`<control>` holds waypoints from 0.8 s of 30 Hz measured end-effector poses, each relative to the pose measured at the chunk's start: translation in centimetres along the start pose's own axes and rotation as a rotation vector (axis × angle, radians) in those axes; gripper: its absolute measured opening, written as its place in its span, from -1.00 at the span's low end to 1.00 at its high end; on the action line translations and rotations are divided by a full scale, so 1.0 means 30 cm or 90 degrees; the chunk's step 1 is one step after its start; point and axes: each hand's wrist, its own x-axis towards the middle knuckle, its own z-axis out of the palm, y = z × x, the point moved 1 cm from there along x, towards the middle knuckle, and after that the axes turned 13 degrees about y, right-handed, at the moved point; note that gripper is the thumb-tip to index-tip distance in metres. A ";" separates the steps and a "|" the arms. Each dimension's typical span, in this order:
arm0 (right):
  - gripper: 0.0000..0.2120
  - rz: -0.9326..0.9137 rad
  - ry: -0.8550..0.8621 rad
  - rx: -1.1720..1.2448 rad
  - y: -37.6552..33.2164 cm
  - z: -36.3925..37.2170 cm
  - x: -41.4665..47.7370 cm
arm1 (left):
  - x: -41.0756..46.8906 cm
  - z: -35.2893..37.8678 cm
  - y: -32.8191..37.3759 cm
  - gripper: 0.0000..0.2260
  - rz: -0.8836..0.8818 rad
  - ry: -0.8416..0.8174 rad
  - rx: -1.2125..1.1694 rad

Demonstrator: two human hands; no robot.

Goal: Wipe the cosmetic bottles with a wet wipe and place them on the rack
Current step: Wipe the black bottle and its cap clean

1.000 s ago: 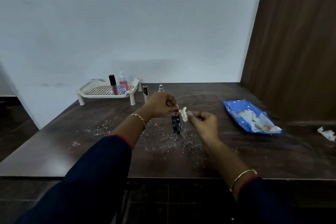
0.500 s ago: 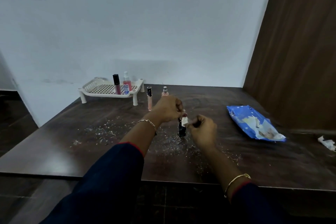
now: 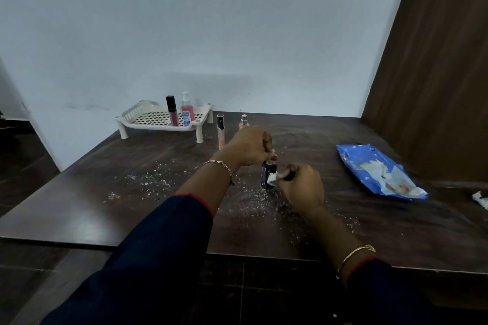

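Note:
A small dark bottle (image 3: 267,177) stands upright on the brown table (image 3: 105,206), mid-table. My left hand (image 3: 249,146) pinches its top from above. My right hand (image 3: 302,187) pinches a small white wet wipe (image 3: 272,178) and presses it against the bottle's right side. At the back left stands a cream rack (image 3: 148,120) with a dark-capped pink tube (image 3: 172,111) and a pink spray bottle (image 3: 186,109) on it. A slim peach tube (image 3: 220,131) and a small peach spray bottle (image 3: 244,123) stand on the table right of the rack.
A blue wet-wipe pack (image 3: 377,171) lies open at the right. A crumpled used wipe (image 3: 480,199) sits at the far right edge. White crumbs are scattered over the table's middle. A brown wall panel rises at the right, a pale wall behind.
My right hand has moved in from beside the bottle's top to press the wipe lower on its side. The left hand keeps its hold on the top. The camera has tilted slightly.

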 end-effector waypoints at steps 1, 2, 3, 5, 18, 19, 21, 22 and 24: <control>-0.83 0.007 0.020 0.021 -0.011 -0.006 0.007 | 0.001 0.001 -0.001 -0.88 -0.001 -0.001 -0.001; -0.85 0.012 0.037 0.044 -0.020 -0.010 0.012 | 0.002 0.002 -0.002 -0.87 -0.003 -0.002 -0.001; -0.86 0.011 0.050 0.065 -0.024 -0.013 0.016 | 0.003 0.002 -0.003 -0.86 -0.005 0.000 0.000; -0.86 0.008 0.063 0.077 -0.025 -0.011 0.012 | 0.005 0.003 -0.005 -0.85 -0.012 0.001 -0.002; -0.97 -0.116 -0.037 -0.123 -0.028 -0.021 0.030 | 0.001 0.009 -0.009 -0.87 -0.032 0.008 -0.018; -0.97 -0.102 -0.020 -0.103 -0.036 -0.029 0.036 | 0.001 0.008 -0.007 -0.85 -0.030 0.006 -0.018; -0.96 -0.091 0.041 -0.055 -0.048 -0.039 0.041 | 0.002 0.006 -0.005 -0.84 -0.029 0.007 -0.015; -0.94 -0.085 0.068 -0.026 -0.052 -0.041 0.038 | 0.002 0.006 -0.004 -0.85 -0.028 0.005 -0.016; -0.90 -0.072 0.097 0.027 -0.057 -0.035 0.025 | 0.001 0.006 0.001 -0.86 -0.028 0.000 -0.015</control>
